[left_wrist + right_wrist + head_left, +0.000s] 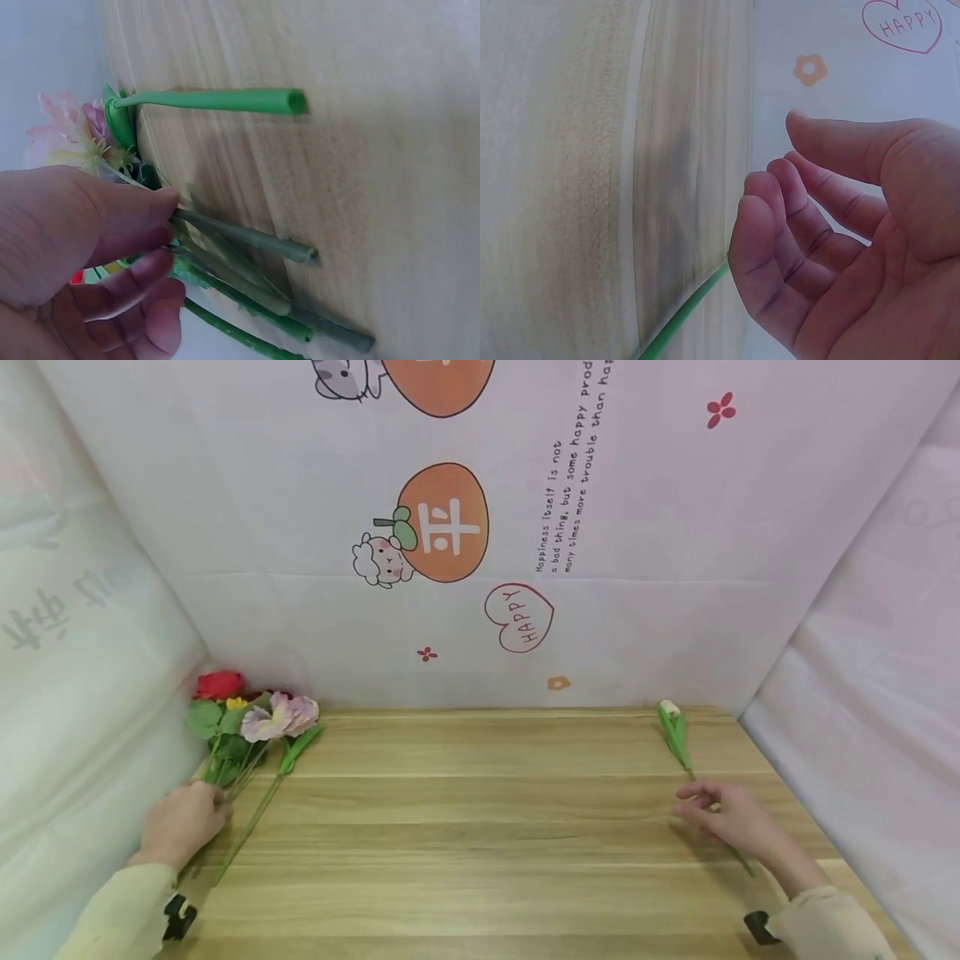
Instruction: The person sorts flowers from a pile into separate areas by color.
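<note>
At the left of the head view, my left hand (183,822) is over the stems of a bunch of artificial flowers. Thumb and index finger pinch a dull green flower stem (247,236) in the left wrist view, with several other stems beneath. A red rose (219,684) and a pale pink-purple flower (277,718) top the bunch. Beside it lies a bright green stem (253,822); its bloom is hidden. My right hand (723,814), fingers loosely bent and holding nothing, hovers over the stem of a white tulip (673,733) on the table's right side.
The wooden table (465,827) stretches between both hands. A printed white cloth (300,527) hangs at its back edge, and white cloth also rises along the left and right sides.
</note>
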### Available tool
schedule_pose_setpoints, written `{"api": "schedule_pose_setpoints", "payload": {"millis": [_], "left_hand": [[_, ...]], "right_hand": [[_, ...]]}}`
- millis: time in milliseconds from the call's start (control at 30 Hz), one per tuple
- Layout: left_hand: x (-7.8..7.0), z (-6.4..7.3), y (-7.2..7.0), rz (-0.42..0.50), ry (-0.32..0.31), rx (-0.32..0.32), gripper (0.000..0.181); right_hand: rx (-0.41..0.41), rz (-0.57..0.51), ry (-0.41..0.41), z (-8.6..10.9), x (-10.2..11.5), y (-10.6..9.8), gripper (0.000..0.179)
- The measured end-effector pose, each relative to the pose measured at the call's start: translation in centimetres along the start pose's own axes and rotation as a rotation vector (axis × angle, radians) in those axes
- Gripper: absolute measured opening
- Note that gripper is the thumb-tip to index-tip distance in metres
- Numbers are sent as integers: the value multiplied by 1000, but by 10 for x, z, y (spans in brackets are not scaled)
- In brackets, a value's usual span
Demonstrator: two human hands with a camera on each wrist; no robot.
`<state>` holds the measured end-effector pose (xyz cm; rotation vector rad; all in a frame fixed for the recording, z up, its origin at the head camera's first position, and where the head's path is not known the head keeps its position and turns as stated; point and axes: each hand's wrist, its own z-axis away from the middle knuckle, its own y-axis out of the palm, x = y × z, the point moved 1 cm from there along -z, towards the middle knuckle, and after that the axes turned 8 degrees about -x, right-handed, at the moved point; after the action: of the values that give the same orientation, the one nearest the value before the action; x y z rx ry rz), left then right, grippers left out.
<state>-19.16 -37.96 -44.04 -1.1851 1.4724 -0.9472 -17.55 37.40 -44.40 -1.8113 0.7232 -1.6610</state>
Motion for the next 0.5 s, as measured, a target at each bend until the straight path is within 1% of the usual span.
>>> {"api": "schedule_pose_setpoints", "payload": {"millis": [33, 100, 200, 233, 333, 500], "left_hand": [[-1, 0, 0, 4, -4, 11, 15], [-2, 1, 0, 12, -8, 16, 27], [-4, 3, 1, 22, -12, -1, 45], [-4, 4, 1, 24, -11, -8, 47], [-5, 5, 1, 33, -11, -25, 50], [-4, 6, 1, 50, -18, -31, 48]], "right_hand": [[2, -1, -7, 0, -1, 0, 38], [2, -3, -5, 0, -1, 0, 38], [-1, -4, -3, -1, -1, 1, 37], [-1, -1, -9, -1, -1, 1, 36], [-4, -1, -8, 0, -2, 2, 35], [-1, -8, -10, 1, -2, 2, 36]]}}
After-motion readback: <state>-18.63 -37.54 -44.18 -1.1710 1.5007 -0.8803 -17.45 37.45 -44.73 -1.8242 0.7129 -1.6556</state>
